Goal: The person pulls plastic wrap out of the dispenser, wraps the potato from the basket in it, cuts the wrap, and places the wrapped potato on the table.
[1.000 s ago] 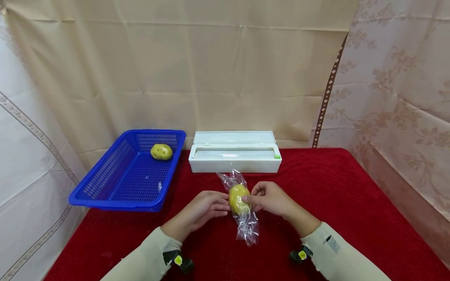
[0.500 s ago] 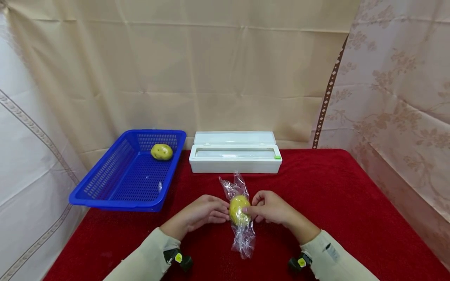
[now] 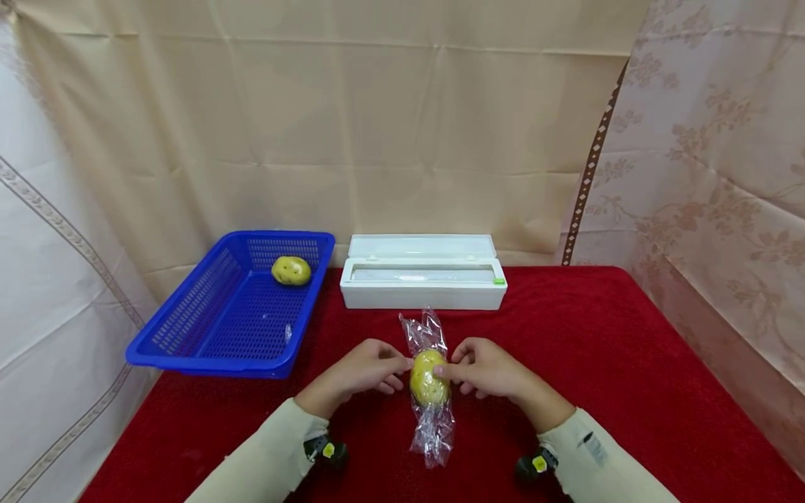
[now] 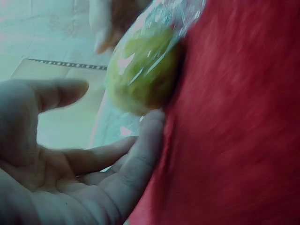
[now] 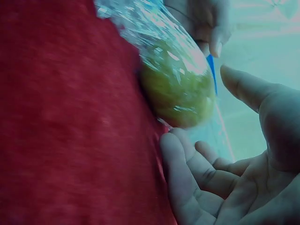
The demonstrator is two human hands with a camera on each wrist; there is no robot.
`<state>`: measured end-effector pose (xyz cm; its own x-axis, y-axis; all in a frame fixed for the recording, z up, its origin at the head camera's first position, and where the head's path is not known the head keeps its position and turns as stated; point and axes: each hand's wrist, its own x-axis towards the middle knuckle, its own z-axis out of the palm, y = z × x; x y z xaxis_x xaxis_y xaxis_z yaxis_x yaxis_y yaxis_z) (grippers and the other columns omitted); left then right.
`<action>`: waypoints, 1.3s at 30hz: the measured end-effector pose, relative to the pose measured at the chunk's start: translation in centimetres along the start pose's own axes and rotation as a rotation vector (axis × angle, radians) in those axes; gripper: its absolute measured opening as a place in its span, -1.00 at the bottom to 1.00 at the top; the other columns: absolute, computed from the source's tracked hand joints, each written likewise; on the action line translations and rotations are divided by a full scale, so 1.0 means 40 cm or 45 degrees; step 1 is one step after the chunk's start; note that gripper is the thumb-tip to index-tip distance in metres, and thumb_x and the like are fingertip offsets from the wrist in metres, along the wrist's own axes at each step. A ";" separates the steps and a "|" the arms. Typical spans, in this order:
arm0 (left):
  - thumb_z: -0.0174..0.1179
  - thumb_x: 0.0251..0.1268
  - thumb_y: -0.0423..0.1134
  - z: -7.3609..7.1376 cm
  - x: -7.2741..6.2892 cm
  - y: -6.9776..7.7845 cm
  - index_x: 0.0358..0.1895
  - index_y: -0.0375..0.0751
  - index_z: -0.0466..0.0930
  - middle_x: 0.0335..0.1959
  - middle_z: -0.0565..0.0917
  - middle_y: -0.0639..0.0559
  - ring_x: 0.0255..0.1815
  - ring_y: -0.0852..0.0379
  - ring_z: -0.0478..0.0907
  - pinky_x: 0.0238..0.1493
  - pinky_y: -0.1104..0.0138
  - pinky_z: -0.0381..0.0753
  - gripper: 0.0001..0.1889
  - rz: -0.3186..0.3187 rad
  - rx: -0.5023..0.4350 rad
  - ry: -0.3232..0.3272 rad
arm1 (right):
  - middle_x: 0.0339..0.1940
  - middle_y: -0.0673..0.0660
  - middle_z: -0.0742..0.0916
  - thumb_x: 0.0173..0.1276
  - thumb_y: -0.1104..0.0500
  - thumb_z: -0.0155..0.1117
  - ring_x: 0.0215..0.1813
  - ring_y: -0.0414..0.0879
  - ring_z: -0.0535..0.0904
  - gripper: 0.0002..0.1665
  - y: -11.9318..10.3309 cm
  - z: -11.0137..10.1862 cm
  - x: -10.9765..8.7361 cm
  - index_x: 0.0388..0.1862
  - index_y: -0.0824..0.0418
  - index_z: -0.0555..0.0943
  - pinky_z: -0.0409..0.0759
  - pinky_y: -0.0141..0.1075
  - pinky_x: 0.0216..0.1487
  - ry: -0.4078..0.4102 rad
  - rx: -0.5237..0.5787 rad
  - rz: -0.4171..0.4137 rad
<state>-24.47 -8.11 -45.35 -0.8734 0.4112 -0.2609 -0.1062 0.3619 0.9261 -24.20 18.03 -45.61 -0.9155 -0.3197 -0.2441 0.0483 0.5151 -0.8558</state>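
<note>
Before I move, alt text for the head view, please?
A left hand and right hand flank an oval yellow potato in clear plastic film on red cloth. Behind it, a long white box, lid raised; left of that, a blue plastic basket holds a second potato.

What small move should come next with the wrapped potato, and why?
I'd probably fold the near end of the plastic wrap back over the potato. The wrap covers the potato's middle, but both ends stick out loose and crinkled, one toward the person, one away. The left hand and right hand are at its sides, well placed for that.
</note>
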 end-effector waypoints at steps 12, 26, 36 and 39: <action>0.38 0.34 0.02 -0.006 0.025 0.016 0.05 -0.45 0.66 -0.19 0.78 -0.18 -0.25 -0.01 0.79 -0.26 0.18 0.79 -0.47 -0.014 0.121 0.011 | -0.19 0.24 0.75 0.29 -0.11 0.51 -0.26 0.01 0.77 -0.41 0.003 -0.032 0.022 0.01 0.32 0.56 0.78 -0.07 -0.33 -0.023 0.115 0.056; 0.58 -0.07 -0.47 0.013 -0.044 0.009 -0.02 -0.09 0.37 -0.08 0.45 -0.10 -0.25 0.16 0.63 -0.25 0.42 0.66 -0.38 0.460 0.733 -0.113 | -0.17 0.20 0.67 0.07 0.47 0.46 -0.07 0.07 0.67 -0.62 -0.020 -0.031 -0.045 -0.16 0.24 0.56 0.70 -0.14 -0.02 -0.273 -0.274 -0.464; 0.59 0.03 -0.39 0.043 -0.062 0.016 0.14 0.19 0.43 0.01 0.42 0.02 -0.10 0.19 0.53 -0.27 0.48 0.58 -0.32 0.467 0.973 -0.130 | -0.05 0.09 0.56 -0.05 0.38 0.66 -0.05 -0.07 0.64 -0.32 -0.015 0.011 -0.081 -0.03 0.01 0.49 0.71 -0.30 -0.09 -0.179 -0.521 -0.519; 0.62 0.00 -0.35 0.046 -0.061 0.018 0.16 0.21 0.42 0.00 0.42 0.03 -0.12 0.19 0.52 -0.29 0.47 0.58 -0.30 0.450 0.970 -0.125 | -0.04 0.06 0.54 -0.04 0.29 0.72 -0.06 -0.12 0.63 -0.29 -0.020 0.019 -0.084 -0.02 -0.03 0.47 0.69 -0.34 -0.10 -0.145 -0.596 -0.523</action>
<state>-21.52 -7.32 -44.55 -0.7462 0.6642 -0.0457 0.5455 0.6493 0.5299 -20.85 18.10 -44.46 -0.7725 -0.6350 -0.0071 -0.5017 0.6171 -0.6062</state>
